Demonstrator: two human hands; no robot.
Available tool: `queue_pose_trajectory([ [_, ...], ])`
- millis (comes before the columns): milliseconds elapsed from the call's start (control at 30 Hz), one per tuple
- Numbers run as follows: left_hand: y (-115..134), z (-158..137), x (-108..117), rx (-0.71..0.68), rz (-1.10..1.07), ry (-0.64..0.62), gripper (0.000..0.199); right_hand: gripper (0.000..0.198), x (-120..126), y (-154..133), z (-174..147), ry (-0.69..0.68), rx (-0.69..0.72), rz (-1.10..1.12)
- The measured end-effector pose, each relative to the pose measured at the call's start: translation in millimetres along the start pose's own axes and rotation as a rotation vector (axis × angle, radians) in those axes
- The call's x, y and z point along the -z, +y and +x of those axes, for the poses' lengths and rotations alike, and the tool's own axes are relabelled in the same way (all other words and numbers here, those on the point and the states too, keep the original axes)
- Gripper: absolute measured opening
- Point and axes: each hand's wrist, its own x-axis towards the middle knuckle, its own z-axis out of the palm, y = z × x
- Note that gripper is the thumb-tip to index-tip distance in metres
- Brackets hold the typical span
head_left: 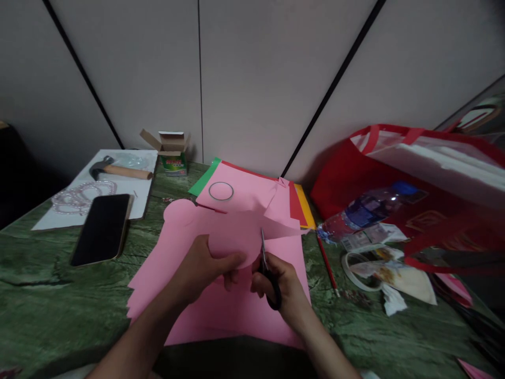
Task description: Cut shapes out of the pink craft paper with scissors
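Note:
My left hand (203, 268) pinches a rounded piece of pink paper (232, 237) between thumb and fingers, above the stacked pink sheets (213, 321). In my right hand (286, 287) are black-handled scissors (272, 289), fingers through the loops. Their blades point away from me at the paper's right edge, where a pink strip (282, 230) hangs off to the right. Whether the blades are parted is hard to make out. A pink paper circle (179, 212) lies at the stack's upper left. Farther back, a thin dark ring (221, 182) rests on another pink sheet (248, 181).
At left are a phone (103, 229), a hammer (128, 171), beads (74, 199) and a small open box (173, 160). To the right are a red pencil (327, 266), a plastic bottle (366, 209), a tape roll (351, 276) and a red bag (335, 179). A wall panel (244, 79) stands behind.

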Motion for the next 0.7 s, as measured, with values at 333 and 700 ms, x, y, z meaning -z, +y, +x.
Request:
queue_pose_trajectory([
  [333,-1.2,2.1,1.3,-0.031,0.028,-0.006,0.025,0.028,0.6,-1.3,1.0,0.021,-0.029,-0.013],
  [700,-3.0,3.8,1.3,-0.039,0.034,-0.009,0.027,0.031,0.1,-1.1,-1.0,0.012,-0.022,-0.005],
])
